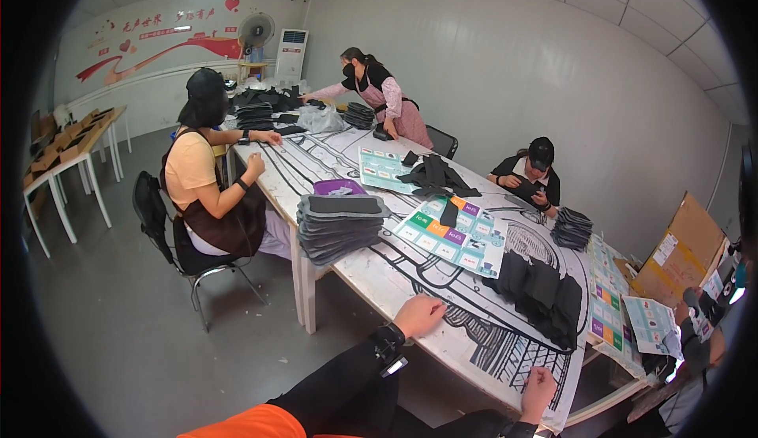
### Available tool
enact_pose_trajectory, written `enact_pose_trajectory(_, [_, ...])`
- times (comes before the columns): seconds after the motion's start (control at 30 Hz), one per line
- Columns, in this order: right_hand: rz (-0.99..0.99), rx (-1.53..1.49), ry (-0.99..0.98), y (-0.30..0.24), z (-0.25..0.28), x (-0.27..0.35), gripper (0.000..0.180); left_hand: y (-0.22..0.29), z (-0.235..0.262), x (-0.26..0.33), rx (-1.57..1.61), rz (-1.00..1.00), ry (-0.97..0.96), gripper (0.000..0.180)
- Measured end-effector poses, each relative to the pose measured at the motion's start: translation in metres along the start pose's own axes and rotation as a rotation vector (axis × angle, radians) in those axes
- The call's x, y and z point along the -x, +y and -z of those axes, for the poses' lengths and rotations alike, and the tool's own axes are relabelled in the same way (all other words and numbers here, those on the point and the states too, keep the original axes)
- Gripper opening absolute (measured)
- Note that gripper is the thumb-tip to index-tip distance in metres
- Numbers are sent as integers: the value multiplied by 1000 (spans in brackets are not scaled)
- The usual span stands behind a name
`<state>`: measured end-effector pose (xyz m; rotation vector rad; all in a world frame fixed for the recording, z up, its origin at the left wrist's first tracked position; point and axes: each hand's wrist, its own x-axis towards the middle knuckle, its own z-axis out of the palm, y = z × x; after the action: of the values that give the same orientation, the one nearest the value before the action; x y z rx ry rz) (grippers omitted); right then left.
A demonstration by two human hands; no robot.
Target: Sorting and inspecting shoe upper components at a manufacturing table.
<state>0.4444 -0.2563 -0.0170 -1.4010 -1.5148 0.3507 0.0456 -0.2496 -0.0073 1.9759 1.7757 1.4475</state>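
Observation:
My left hand (420,316) rests at the near edge of the long table (379,284), its fingers loosely curled, with nothing seen in it. Further right, my right hand (539,391) lies closed at the table's near right corner, also with nothing showing in it. Beyond and between my hands, a row of folded black fabric pieces (537,292) lies on the table. A tall stack of grey and black pads (339,229) stands at the near edge, left of my left hand. Coloured printed sheets (450,233) lie past it, with black strips (434,176) on and beside them.
A seated person (209,177) is at the left on a black chair (154,217). Another stands at the far end (375,91), reaching over dark piles. A third sits across (537,174), handling something dark. At right are another pad stack (572,229) and a cardboard box (681,252).

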Motion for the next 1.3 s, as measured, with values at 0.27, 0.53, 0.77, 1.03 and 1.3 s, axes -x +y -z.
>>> enact_pose_trajectory(0.27, [0,14,11,6,0,0,14,1,1,0,8,-9,1,31])
enact_pose_trajectory(0.53, [-31,-20,1,7,-1,-1,13,0,-1,0,-3,-18,15,31])
enact_pose_trajectory(0.77, [-55,-44,-18,-3,-2,1,13,2,1,1,2,-16,21,31])
enact_pose_trajectory(1.03, [-37,-14,-30,-8,1,2,14,3,2,1,10,6,-11,30])
enact_pose_trajectory(1.3, [-41,-18,-32,-5,2,1,14,0,0,-1,4,13,-25,29])
